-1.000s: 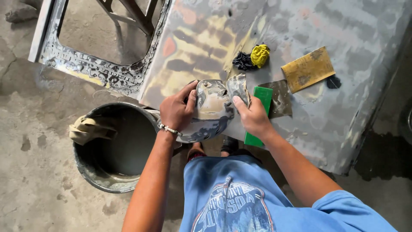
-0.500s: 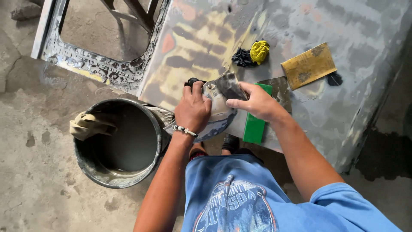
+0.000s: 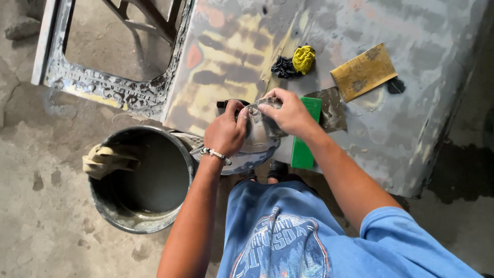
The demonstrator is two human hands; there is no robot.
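A: What is the largest thing in view?
B: A big sanded panel [image 3: 370,103], patched grey, yellow and orange, lying flat in front of the person. To its left lies a frame [image 3: 110,90] with an open window and a rough, crusted edge. All of it sits over a concrete floor [image 3: 36,226].

A: Next in size?
B: A dark bucket [image 3: 141,219] stands on the floor at the panel's near left corner. A tan rag [image 3: 108,158] hangs over its left rim.

A: Where are the hands?
B: Both meet at the panel's near edge, just right of the bucket. The left hand [image 3: 225,135], a beaded bracelet at its wrist, is clamped on a smeared grey plate [image 3: 257,144], fingers [image 3: 237,110] curled over its far rim. The right hand [image 3: 290,112] grips a scraper [image 3: 266,103] between thumb and fingers, its blade pressed against the plate. A black handle end [image 3: 222,104] shows just beyond the left hand.

A: And the smaller things?
B: A green block [image 3: 303,149] lies under the right forearm, touching the plate's right side. A dark flat sheet [image 3: 332,109] lies just beside it. A yellow-brown sheet of sandpaper [image 3: 363,72] rests farther right, a small black scrap [image 3: 395,86] at its corner. A black and yellow crumpled cloth [image 3: 294,62] lies beyond the hands.
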